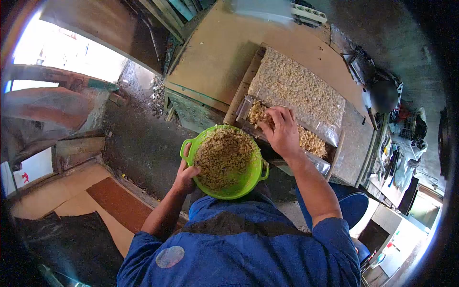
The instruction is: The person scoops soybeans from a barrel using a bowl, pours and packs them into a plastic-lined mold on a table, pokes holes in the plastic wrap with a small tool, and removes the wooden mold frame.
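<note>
A green basin (246, 184) with two handles holds a heap of brown, grainy crumbs (220, 155). My left hand (184, 178) grips its left side, thumb over the rim. Up and to the right, my right hand (282, 129) is over a strip of loose pale grains (311, 142) on clear plastic; its fingers are bent down into the grains, and what they hold is hidden. Beyond it lies a wide, flat layer of the same grainy stuff (299, 88) under clear plastic, with a wooden bar (245, 82) along its left edge.
The wooden table (210, 57) extends behind the layer. A blue stool (353, 210) stands below the table at right. Bags and tools (406, 138) hang or lie farther right. Boards (71, 196) and a dark cloth (71, 244) lie at lower left.
</note>
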Tool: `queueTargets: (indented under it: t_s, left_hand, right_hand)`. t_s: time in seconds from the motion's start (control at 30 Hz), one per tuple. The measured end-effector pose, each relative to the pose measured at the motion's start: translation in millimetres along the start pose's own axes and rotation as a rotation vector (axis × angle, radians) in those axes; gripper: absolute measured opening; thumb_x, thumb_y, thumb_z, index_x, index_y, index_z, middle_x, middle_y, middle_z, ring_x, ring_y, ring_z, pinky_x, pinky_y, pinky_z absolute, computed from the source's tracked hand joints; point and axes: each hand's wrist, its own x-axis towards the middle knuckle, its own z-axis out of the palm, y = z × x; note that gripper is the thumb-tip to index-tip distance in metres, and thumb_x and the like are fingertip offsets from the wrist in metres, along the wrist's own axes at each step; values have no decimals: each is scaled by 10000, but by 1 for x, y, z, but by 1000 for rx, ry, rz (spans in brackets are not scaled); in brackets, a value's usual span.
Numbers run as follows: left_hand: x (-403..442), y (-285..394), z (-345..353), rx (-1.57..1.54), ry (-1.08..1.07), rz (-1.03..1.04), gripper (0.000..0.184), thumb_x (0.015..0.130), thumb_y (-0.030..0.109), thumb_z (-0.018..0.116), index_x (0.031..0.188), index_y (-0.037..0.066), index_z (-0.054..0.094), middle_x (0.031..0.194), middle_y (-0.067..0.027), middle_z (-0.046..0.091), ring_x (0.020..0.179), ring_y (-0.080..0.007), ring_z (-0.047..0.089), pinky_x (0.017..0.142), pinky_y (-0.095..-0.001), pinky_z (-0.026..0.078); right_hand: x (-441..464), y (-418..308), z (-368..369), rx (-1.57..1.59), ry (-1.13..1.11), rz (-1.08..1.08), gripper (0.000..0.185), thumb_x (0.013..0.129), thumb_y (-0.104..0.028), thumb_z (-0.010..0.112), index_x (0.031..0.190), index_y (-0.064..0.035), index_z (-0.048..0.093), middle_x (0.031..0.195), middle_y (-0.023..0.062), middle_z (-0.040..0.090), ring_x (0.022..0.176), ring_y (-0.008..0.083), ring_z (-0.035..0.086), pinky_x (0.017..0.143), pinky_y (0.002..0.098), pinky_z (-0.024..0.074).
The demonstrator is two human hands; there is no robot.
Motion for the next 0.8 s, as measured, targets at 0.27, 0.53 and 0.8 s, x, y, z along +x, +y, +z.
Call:
queueTargets:
  t_s: [0.27,0.53,0.8]
  left_hand:
    - [-12,-5,17,73,10,0,1006,654,216,564,1563,118,144,1507,-147,368,1375,-313,389,1126,-446,324]
    - [-19,-2,22,-25,-10,50,1011,644,197,554,1555,94,129,1506,-154,366,1374,-320,393,1131,-449,329]
    - [-26,11,21,-19,56,68,1011,628,148,563,1544,84,139,1471,-159,394,1352,-319,417,1114,-453,360]
  right_hand:
    - [11,-8,6,-25,-32,-120,224,817,-121,663,1035,-69,668,1121,117,575,1066,340,543,940,450,467]
    - [22,-9,8,27,-74,-87,303,792,34,533,1049,-58,664,1211,134,563,1137,365,507,965,469,465]
    - [10,-18,6,102,-34,-100,287,789,-55,566,1061,-41,658,1178,146,582,1126,372,524,1008,473,438]
